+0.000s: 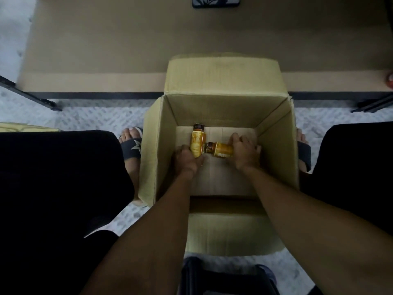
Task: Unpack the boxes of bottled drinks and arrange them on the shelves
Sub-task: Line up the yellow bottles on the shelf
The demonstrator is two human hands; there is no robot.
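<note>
Carton floor (221,177) — left bottle (197,143) cap away; right bottle (222,149) cap leftward.

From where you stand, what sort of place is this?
Likely a shop stockroom or storage area: an open cardboard box on the floor, two yellow bottles inside it, and a low brown shelf ahead.

I count 2 yellow bottles: left bottle (196,143), right bottle (222,150). 1 open cardboard box (223,107). 2 hands: left hand (187,159), right hand (244,151). 2 sandals: left sandal (131,149), right sandal (304,153). 1 shelf board (127,50). 1 dark patterned item (215,1).
</note>
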